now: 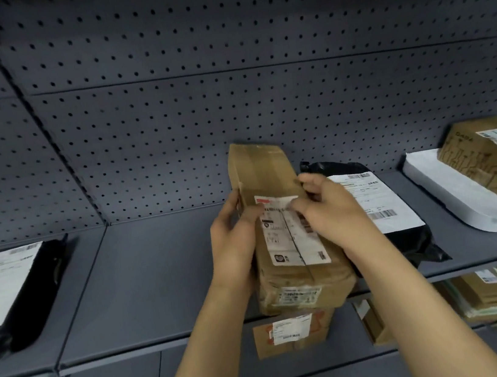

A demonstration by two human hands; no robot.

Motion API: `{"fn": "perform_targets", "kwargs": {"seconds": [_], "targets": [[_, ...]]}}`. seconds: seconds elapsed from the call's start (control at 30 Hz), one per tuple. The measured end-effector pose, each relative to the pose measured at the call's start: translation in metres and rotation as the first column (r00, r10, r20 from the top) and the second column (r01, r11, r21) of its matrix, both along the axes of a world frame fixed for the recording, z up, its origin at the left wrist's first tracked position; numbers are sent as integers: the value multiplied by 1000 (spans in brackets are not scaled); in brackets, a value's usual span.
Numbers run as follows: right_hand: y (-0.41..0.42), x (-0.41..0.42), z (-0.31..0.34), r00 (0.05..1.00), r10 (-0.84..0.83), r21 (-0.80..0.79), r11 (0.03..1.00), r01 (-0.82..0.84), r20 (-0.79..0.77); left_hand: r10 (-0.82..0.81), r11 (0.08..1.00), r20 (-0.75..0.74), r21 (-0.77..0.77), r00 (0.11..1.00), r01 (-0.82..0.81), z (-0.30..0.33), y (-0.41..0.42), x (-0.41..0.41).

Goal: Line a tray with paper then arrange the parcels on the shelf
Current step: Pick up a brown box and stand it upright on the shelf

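Observation:
A long brown cardboard parcel (273,169) with a white label lies on the grey shelf (157,274), its near end over the front edge. My left hand (232,245) grips its left side. My right hand (330,212) holds its right side, fingers on the label. Just right of it lies a black mailer bag (407,239) with a white label. Farther right a white paper-lined tray (452,191) carries a brown box (492,163). Another black mailer bag (16,294) lies at the left end of the shelf.
A grey pegboard back panel (227,95) rises behind the shelf. On the shelf below sit a small brown box (293,332) with a white label and a stack of flat cardboard parcels (495,294) at the right.

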State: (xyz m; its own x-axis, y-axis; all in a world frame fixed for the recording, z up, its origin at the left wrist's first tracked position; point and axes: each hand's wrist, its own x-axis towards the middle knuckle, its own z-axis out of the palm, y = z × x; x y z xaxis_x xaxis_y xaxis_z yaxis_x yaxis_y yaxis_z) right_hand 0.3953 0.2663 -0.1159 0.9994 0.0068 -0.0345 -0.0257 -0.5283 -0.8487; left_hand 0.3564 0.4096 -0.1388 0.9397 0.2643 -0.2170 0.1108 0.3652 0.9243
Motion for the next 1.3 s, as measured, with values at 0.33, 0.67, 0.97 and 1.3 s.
{"fn": "perform_targets", "kwargs": {"seconds": [0.33, 0.67, 0.97, 1.3], "targets": [[108, -30, 38, 993, 70, 215, 973, -90, 96, 51, 998, 93, 34, 994, -54, 56, 116, -53], [304, -89, 32, 961, 244, 195, 944, -266, 130, 151, 959, 35, 239, 988, -155, 74, 317, -125], [398, -119, 16, 940, 342, 15, 939, -342, 12, 249, 909, -136, 374, 959, -183, 31, 405, -138], [399, -113, -8, 924, 373, -38, 928, -371, 87, 316, 449, 7, 880, 949, -156, 19, 416, -132]]}}
